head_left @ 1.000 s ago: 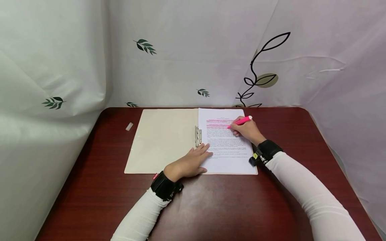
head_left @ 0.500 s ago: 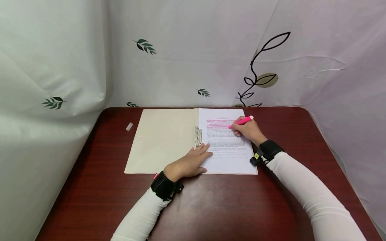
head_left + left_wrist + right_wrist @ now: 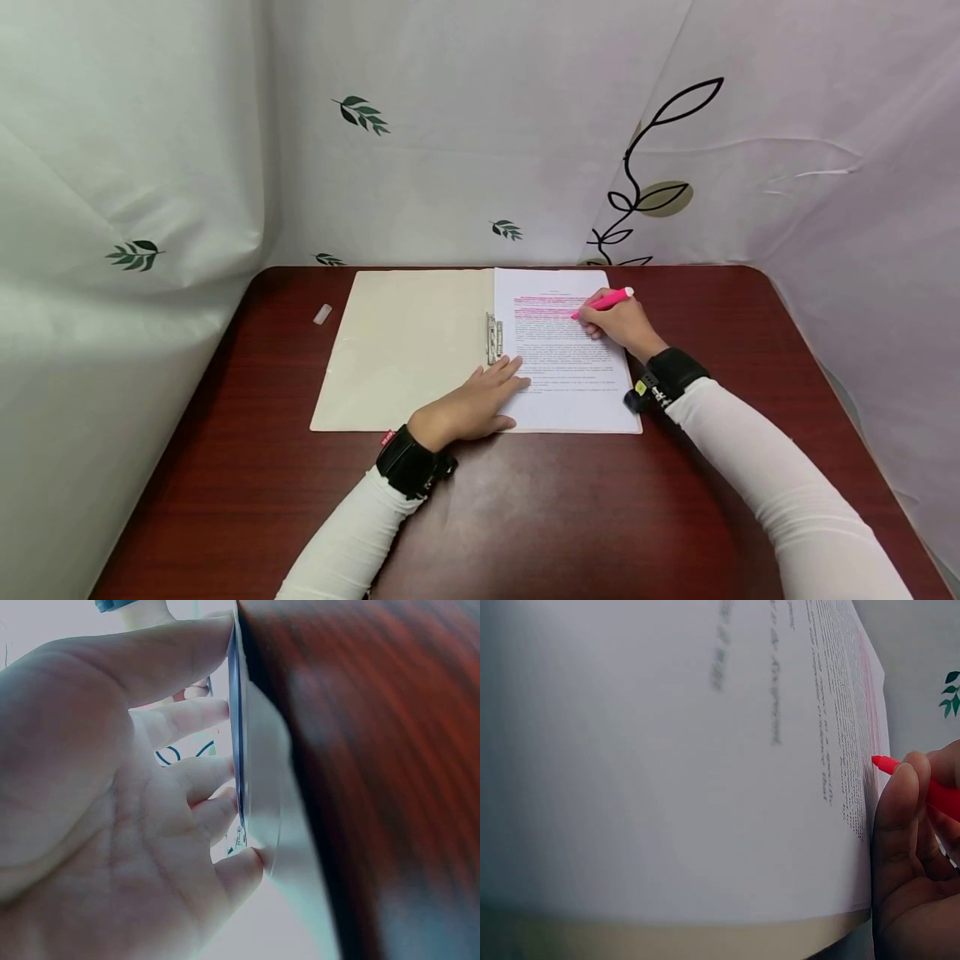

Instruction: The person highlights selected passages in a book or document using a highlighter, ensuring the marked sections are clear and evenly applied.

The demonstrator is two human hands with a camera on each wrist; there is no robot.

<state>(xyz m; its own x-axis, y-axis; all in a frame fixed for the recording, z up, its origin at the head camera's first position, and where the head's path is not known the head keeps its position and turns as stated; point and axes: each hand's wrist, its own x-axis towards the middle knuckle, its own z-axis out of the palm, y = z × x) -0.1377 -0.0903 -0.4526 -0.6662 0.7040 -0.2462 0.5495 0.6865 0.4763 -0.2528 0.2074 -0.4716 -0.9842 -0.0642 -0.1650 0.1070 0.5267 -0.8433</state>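
A pink highlighter (image 3: 611,299) is pinched between the thumb and fingers of my right hand (image 3: 618,321), its tip at a printed line in the upper part of the white page (image 3: 566,408). Several lines above the tip are marked pink. In the right wrist view the highlighter's tip (image 3: 880,761) meets the sheet near the pink strokes. My left hand (image 3: 472,407) rests with fingers spread on the page's lower left edge and the open cream folder (image 3: 405,350). In the left wrist view the fingertips of my left hand (image 3: 150,772) press along the paper's edge.
The folder's metal clip (image 3: 492,338) sits at its fold, just above the left fingers. A small whitish piece (image 3: 322,314) lies on the dark red wooden table (image 3: 585,517), left of the folder. Patterned white cloth (image 3: 450,133) hangs behind the table.
My right hand has slid slightly to the right with the highlighter, its tip moving along the printed line. My left hand has stayed in place on the folder.
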